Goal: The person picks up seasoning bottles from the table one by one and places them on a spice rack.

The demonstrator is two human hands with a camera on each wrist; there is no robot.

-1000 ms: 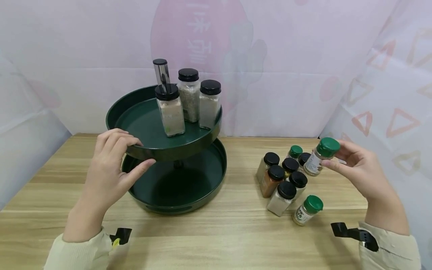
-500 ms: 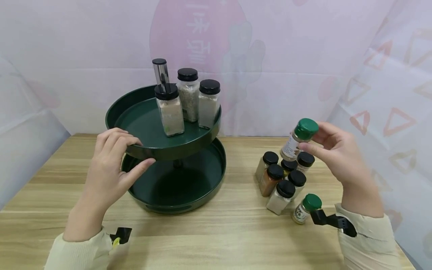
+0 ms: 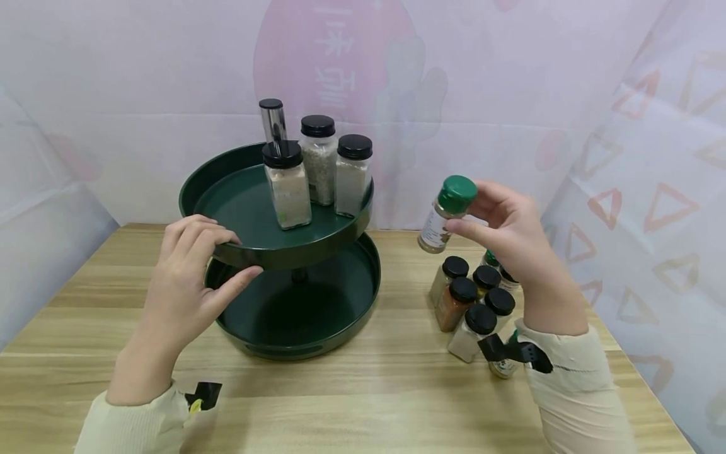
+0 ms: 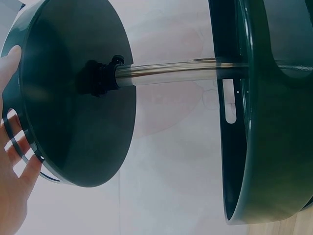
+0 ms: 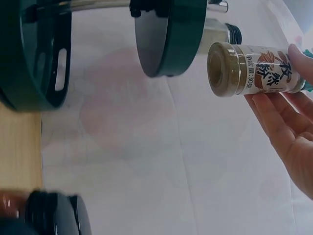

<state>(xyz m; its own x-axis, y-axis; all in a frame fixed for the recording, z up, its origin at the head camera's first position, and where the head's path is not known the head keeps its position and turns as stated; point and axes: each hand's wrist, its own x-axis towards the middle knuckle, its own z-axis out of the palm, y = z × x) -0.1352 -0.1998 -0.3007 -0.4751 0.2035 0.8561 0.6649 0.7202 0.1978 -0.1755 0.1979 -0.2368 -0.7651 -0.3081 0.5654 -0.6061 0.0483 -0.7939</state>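
My left hand [image 3: 187, 277] grips the front left rim of the upper tray [image 3: 227, 195] of a dark green two-tier turntable rack, its thumb under the edge and fingers over it. In the left wrist view the fingers pass through a slot in the tray wall. With thumb and fingers my right hand [image 3: 505, 233] pinches a green-capped spice jar [image 3: 435, 227], tilted in the air between the rack and a cluster of jars. The right wrist view shows the jar's printed label [image 5: 266, 71] and brownish contents. On the upper tray stand several black-capped glass jars [image 3: 290, 195].
Below is the lower tray [image 3: 295, 315], joined by a metal post [image 4: 166, 71]. Several jars, including a reddish one [image 3: 454, 306] and a pale one [image 3: 471, 334], cluster on the wooden table [image 3: 363, 403]. Another green-capped jar [image 3: 501, 367] is partly hidden behind the right wrist strap.
My right hand has carried the green-capped spice jar leftward and upward from the right side of the cluster toward the rack. The left hand and the rack stay almost still.
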